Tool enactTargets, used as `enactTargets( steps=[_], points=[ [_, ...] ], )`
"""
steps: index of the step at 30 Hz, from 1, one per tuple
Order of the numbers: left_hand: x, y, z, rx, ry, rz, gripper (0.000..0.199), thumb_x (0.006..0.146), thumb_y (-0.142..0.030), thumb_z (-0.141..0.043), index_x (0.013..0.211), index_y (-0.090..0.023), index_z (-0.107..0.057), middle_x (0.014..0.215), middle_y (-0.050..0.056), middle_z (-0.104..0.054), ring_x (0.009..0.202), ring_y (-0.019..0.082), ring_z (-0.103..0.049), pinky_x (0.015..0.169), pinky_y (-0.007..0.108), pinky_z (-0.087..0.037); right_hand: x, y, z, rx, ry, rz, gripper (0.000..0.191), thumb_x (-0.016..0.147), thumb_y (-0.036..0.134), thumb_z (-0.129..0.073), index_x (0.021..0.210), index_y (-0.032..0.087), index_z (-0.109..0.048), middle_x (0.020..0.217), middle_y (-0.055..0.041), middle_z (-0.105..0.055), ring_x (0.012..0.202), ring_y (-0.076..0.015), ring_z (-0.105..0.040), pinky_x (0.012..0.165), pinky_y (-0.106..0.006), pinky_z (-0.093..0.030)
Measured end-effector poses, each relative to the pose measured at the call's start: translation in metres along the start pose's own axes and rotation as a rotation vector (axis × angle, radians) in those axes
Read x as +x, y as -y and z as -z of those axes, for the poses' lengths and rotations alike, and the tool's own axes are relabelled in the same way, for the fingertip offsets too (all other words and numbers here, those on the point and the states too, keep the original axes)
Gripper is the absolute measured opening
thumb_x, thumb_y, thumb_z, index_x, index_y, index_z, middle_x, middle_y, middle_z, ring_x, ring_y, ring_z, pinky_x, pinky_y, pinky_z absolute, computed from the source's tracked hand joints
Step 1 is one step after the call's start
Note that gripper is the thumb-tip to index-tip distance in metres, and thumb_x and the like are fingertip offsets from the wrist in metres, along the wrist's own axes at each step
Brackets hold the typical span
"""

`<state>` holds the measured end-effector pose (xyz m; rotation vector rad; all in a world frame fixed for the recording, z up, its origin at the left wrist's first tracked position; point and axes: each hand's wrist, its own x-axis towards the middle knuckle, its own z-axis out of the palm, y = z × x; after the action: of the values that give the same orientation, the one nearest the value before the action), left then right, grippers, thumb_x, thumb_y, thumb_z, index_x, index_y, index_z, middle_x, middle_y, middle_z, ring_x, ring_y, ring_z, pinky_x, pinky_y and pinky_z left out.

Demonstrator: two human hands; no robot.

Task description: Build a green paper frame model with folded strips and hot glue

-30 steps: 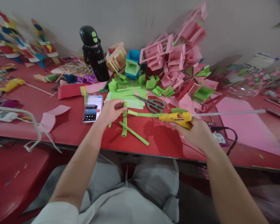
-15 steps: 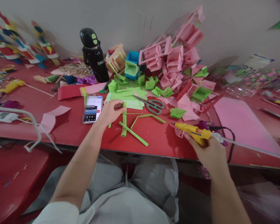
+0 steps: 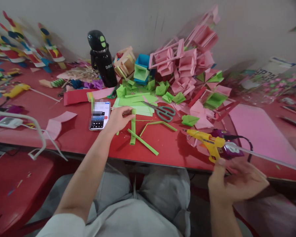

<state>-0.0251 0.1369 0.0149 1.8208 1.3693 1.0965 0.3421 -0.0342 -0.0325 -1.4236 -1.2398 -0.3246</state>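
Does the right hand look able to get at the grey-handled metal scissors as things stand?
Probably yes: the right hand looks open and the grey-handled metal scissors show uncovered loops. The yellow plastic glue gun sits between, so the hand would likely pass over or around it.

On the far side, left of centre, I see a black bottle (image 3: 108, 74) standing; nearer me lies a phone (image 3: 106, 113) with its screen lit. Far left, colourful figures (image 3: 54, 52) stand near the grey wall (image 3: 138, 19). Near left, I can see a red stool (image 3: 22, 184). To my right lies a pink sheet (image 3: 258, 131), with a clear lettered bag (image 3: 277, 69) farther back.
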Motion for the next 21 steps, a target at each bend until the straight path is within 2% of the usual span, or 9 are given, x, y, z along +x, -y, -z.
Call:
enactTargets(
  steps=[1,2,5,7,9,13,18,21],
  points=[
    [0.000,0.000,0.000,-0.001,-0.001,-0.003,0.020,0.083,-0.025,-0.075,0.101,-0.017,-0.075,0.096,0.007,-0.079,0.089,0.022,-0.074,0.086,0.036,-0.059,-0.004,0.007,0.000,0.013,-0.023,0.041,0.028,0.083,0.028,-0.075,0.103,0.021,-0.057,0.099,-0.0087,-0.060,0.096,-0.0284,-0.063,0.081,-0.047,-0.054],
    [0.000,0.000,0.000,-0.003,0.001,-0.005,0.019,0.083,-0.025,-0.074,0.101,-0.017,-0.075,0.095,0.007,-0.079,0.089,0.022,-0.074,0.085,0.036,-0.059,-0.006,0.016,0.000,0.036,0.038,0.071,0.020,0.084,0.024,-0.074,0.097,0.021,-0.060,0.090,-0.0064,-0.061,0.086,-0.0252,-0.064,0.076,-0.043,-0.054],
    [0.001,-0.001,0.000,0.004,0.014,-0.004,0.016,0.084,-0.024,-0.072,0.099,-0.018,-0.075,0.095,0.006,-0.079,0.089,0.022,-0.074,0.084,0.036,-0.059,-0.001,0.047,-0.012,0.128,0.449,0.134,0.014,0.090,0.018,-0.068,0.103,0.021,-0.067,0.091,-0.0059,-0.068,0.080,-0.0202,-0.066,0.074,-0.037,-0.055],
    [0.000,-0.001,0.000,0.012,0.021,-0.001,0.015,0.085,-0.024,-0.071,0.098,-0.018,-0.074,0.095,0.006,-0.079,0.090,0.022,-0.074,0.084,0.036,-0.059,0.011,0.062,-0.026,0.131,0.597,0.162,0.013,0.094,0.018,-0.063,0.105,0.022,-0.068,0.097,-0.0070,-0.070,0.087,-0.0204,-0.067,0.079,-0.036,-0.056],
    [-0.001,-0.001,0.000,0.008,0.019,-0.004,0.015,0.085,-0.024,-0.070,0.098,-0.019,-0.074,0.096,0.006,-0.079,0.091,0.023,-0.074,0.085,0.036,-0.059,0.025,0.068,-0.042,0.031,0.676,0.175,0.017,0.097,0.022,-0.058,0.110,0.020,-0.068,0.107,-0.0106,-0.071,0.099,-0.0248,-0.069,0.088,-0.041,-0.056],
    [-0.002,-0.001,0.001,0.003,0.015,0.003,0.015,0.085,-0.025,-0.070,0.098,-0.019,-0.074,0.096,0.006,-0.079,0.091,0.023,-0.074,0.085,0.036,-0.059,0.049,0.066,-0.066,-0.283,0.762,0.142,0.030,0.097,0.025,-0.052,0.121,0.013,-0.065,0.119,-0.0175,-0.069,0.106,-0.0328,-0.068,0.086,-0.046,-0.056],
    [-0.002,-0.003,0.002,0.017,0.007,0.017,0.017,0.084,-0.026,-0.070,0.100,-0.020,-0.074,0.096,0.006,-0.079,0.091,0.023,-0.074,0.084,0.037,-0.060,0.064,0.083,-0.083,-0.579,1.001,0.142,0.030,0.101,0.025,-0.045,0.120,0.014,-0.065,0.122,-0.0168,-0.065,0.094,-0.0287,-0.070,0.069,-0.037,-0.050],
    [-0.002,-0.004,0.002,0.022,0.008,0.017,0.016,0.084,-0.025,-0.070,0.099,-0.019,-0.074,0.096,0.006,-0.079,0.092,0.023,-0.074,0.085,0.037,-0.060,0.068,0.100,-0.089,-0.678,1.079,0.181,0.029,0.102,0.026,-0.043,0.118,0.015,-0.065,0.118,-0.0150,-0.064,0.085,-0.0258,-0.070,0.060,-0.033,-0.044]
  ],
)
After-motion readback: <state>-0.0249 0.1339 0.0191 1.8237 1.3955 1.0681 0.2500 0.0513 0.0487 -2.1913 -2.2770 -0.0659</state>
